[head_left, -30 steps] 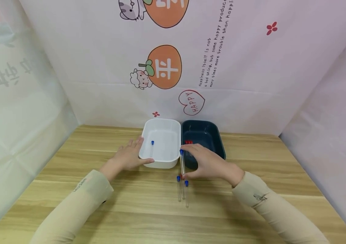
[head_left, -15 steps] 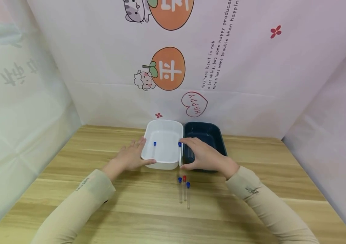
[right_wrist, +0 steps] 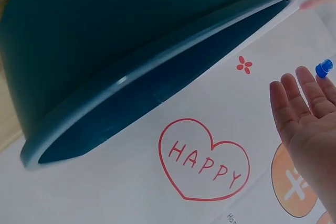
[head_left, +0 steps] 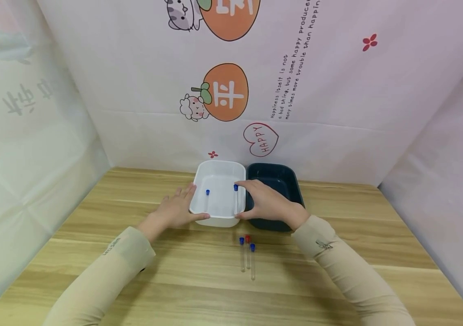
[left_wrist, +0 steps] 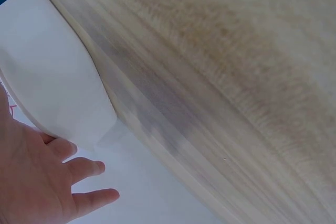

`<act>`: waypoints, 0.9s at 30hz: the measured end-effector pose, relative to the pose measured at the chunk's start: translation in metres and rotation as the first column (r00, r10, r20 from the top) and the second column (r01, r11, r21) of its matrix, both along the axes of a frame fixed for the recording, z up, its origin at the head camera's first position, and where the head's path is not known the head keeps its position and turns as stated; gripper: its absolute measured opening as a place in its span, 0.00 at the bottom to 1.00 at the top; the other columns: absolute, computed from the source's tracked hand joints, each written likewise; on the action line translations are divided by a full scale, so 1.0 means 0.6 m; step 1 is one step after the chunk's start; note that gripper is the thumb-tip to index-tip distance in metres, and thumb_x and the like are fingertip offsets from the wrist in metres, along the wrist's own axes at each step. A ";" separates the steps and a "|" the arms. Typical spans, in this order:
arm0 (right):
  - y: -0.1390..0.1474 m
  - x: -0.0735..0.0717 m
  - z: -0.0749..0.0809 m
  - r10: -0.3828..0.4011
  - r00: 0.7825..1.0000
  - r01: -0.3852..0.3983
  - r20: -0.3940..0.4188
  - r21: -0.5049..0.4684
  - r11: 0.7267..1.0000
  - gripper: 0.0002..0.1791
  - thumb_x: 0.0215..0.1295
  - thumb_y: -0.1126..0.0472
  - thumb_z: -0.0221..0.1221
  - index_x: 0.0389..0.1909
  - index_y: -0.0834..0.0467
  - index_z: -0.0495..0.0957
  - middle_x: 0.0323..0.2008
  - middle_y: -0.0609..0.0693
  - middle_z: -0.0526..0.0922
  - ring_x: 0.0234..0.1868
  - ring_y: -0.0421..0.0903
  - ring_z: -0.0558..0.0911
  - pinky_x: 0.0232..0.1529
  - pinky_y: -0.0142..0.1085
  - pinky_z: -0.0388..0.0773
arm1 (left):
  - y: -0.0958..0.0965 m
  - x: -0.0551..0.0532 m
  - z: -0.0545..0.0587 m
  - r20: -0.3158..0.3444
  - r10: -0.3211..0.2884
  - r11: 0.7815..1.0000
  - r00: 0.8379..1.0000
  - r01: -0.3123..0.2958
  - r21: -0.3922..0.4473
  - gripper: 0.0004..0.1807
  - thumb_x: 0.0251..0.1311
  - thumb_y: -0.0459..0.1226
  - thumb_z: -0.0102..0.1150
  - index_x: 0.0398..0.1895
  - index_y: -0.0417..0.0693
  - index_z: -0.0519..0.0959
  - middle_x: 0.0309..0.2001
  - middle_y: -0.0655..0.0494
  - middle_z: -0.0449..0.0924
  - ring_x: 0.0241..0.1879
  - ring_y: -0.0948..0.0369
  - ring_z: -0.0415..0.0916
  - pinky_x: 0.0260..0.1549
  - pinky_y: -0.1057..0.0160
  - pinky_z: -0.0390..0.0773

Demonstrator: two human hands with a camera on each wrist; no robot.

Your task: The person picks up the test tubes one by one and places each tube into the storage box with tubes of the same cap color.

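Note:
My right hand [head_left: 265, 201] holds a clear test tube [head_left: 236, 200] with a blue cap, index finger at the cap and thumb at the lower end. The tube is over the right side of a white box [head_left: 220, 222]. In the right wrist view its blue cap [right_wrist: 324, 68] shows by the fingertips; the rest is hidden. My left hand [head_left: 174, 210] rests at the white box's left front corner, thumb along the front rim, fingers extended at the left side. Another blue-capped tube [head_left: 208, 193] lies inside the white box.
A dark blue box [head_left: 274, 225] stands against the white one's right side, partly behind my right hand. Two blue-capped tubes [head_left: 253, 262] and a red-capped tube [head_left: 248, 251] lie on the wooden table [head_left: 190, 280]. A printed cloth [head_left: 321, 149] rises behind.
My right hand has moved left with the blue-capped test tube, from the front between the boxes to over the white box. My left hand has stayed at the white box.

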State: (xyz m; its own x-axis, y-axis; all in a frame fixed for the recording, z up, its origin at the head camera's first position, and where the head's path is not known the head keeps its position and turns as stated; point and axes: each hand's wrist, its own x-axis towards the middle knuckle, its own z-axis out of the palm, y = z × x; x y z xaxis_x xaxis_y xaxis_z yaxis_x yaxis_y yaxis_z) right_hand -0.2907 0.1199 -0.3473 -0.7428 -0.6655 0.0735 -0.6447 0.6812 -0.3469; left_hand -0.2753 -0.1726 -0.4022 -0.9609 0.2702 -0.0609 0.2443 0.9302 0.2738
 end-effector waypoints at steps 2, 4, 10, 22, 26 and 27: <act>-0.003 -0.005 -0.002 -0.011 1.000 0.011 0.012 -0.004 1.000 0.51 0.58 0.40 0.73 0.76 0.60 0.64 0.71 0.60 0.69 0.68 0.55 0.70 0.68 0.54 0.68 | 0.000 0.001 0.001 -0.002 0.001 1.000 1.000 -0.001 0.001 0.63 0.60 0.72 0.54 0.82 0.38 0.47 0.82 0.43 0.45 0.78 0.37 0.45 0.68 0.27 0.50; -0.008 -0.010 -0.004 -0.020 0.999 0.020 0.028 -0.012 1.000 0.51 0.58 0.40 0.73 0.76 0.60 0.63 0.70 0.60 0.70 0.66 0.55 0.71 0.67 0.54 0.69 | 0.001 0.002 0.002 -0.001 0.003 1.000 1.000 -0.003 0.000 0.63 0.60 0.72 0.55 0.82 0.38 0.47 0.82 0.43 0.44 0.78 0.37 0.45 0.68 0.27 0.50; -0.025 -0.023 -0.006 -0.033 0.997 0.034 0.070 -0.011 0.999 0.50 0.59 0.42 0.73 0.76 0.60 0.63 0.69 0.61 0.70 0.63 0.54 0.71 0.67 0.52 0.70 | 0.001 0.003 0.005 0.004 0.001 1.000 1.000 -0.001 0.000 0.63 0.60 0.72 0.55 0.82 0.38 0.46 0.82 0.43 0.44 0.78 0.37 0.45 0.68 0.27 0.50; -0.055 -0.051 -0.025 -0.081 0.993 0.077 0.088 0.052 0.996 0.50 0.60 0.41 0.72 0.77 0.58 0.62 0.72 0.58 0.68 0.68 0.54 0.69 0.69 0.54 0.66 | -0.001 -0.001 0.001 0.008 -0.002 1.000 1.000 0.002 0.003 0.63 0.59 0.73 0.55 0.82 0.38 0.47 0.82 0.44 0.45 0.78 0.37 0.45 0.68 0.27 0.49; -0.064 -0.059 -0.033 -0.074 0.993 0.069 0.090 0.061 0.996 0.50 0.60 0.41 0.73 0.77 0.57 0.63 0.72 0.58 0.69 0.68 0.54 0.70 0.70 0.54 0.66 | -0.001 -0.002 0.000 0.009 -0.004 1.000 1.000 0.004 0.000 0.64 0.59 0.73 0.54 0.83 0.39 0.46 0.82 0.44 0.44 0.78 0.36 0.44 0.68 0.27 0.49; -0.067 -0.060 -0.034 -0.073 0.993 0.067 0.090 0.062 0.996 0.50 0.60 0.41 0.73 0.77 0.57 0.63 0.72 0.58 0.69 0.68 0.54 0.70 0.70 0.54 0.66 | -0.001 -0.002 0.000 0.011 -0.005 1.000 1.000 0.005 -0.002 0.64 0.59 0.73 0.54 0.83 0.39 0.46 0.82 0.44 0.44 0.78 0.36 0.44 0.68 0.27 0.49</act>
